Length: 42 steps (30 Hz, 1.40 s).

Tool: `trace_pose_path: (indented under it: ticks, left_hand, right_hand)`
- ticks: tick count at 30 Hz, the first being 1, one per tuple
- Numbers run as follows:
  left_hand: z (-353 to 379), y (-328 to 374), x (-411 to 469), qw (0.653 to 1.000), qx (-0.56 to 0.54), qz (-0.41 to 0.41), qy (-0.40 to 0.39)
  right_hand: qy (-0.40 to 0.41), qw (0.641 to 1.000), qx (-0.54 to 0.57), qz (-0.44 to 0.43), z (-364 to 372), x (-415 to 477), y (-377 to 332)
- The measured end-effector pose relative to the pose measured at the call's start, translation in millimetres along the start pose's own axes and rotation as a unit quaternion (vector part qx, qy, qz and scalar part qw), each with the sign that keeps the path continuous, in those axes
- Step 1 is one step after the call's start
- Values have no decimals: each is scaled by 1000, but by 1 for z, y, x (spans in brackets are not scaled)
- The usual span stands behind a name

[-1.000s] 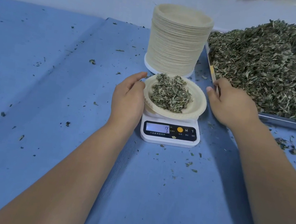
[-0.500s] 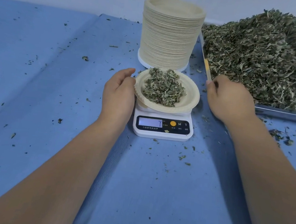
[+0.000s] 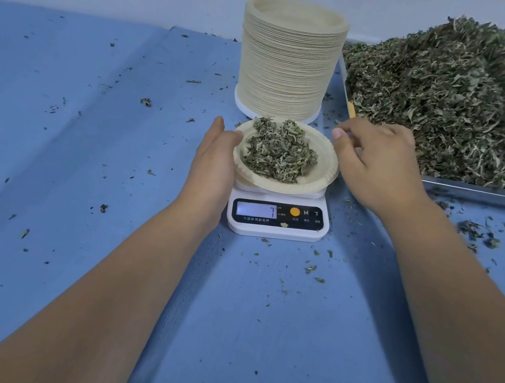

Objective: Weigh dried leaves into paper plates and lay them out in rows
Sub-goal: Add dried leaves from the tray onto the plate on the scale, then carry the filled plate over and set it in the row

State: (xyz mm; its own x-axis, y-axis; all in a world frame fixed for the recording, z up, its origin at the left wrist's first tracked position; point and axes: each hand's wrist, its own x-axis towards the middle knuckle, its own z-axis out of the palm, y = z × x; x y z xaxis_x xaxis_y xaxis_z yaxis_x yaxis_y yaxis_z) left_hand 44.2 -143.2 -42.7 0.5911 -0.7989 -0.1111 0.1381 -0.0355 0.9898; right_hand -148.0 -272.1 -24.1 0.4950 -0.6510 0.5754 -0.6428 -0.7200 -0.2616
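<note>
Paper plate [image 3: 324, 172] w/ dried leaves [image 3: 278, 154] heaped in its middle sits on white digital scale [image 3: 276, 223], mid-tabletop, nearer the far edge. Display lit; digit too blurred to read.

Left hand [image 3: 214, 157] lies alongside plate's left rim, fingers straight, thumb touching the rim, not clasping anything. Right hand [image 3: 377, 162] at plate's right rim, fingers loosely curled, nothing held; contact w/ rim: cannot tell.

Just behind scale: tall stack of paper plates [image 3: 290, 67] on a white round base [image 3: 243, 108], closing off the far side. Right of stack, along tabletop's right edge: metal tray [image 3: 469, 189] w/ big leaf heap [image 3: 449, 104]. Right hand lies betw. plate and tray's near-left corner. Yellow strip [image 3: 351, 109] on tray's left rim.

Blue cloth [image 3: 89, 153] covers tabletop. Loose leaf bits [image 3: 476, 233] scattered over it, thickest in front of tray.
</note>
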Motion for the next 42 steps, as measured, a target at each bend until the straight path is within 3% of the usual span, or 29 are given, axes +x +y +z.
trace_pose_path:
  ticks: [8, 13, 18, 28, 35, 42]
  left_hand:
    - [-2, -1, 2, 999, -30, -32, 10]
    - [-12, 10, 2, 974, -177, -75, 123]
    - [-29, 20, 1, 959, -204, -54, 190]
    - [-98, 37, -16, 943, -215, -52, 250]
    - [-187, 53, -8, 938, -108, -46, 326]
    - [-305, 61, 61, 925, -17, -67, 374]
  right_hand:
    - [-72, 996, 32, 31, 4, -4, -13]
    - [-148, 983, 102, -25, 0, -5, -34]
    - [-233, 960, 129, -85, 7, -11, -45]
    - [-178, 968, 110, -136, 28, -1, -118]
    - [-195, 958, 116, -174, 82, 20, -201]
    - [-222, 951, 99, -191, 183, 80, -295]
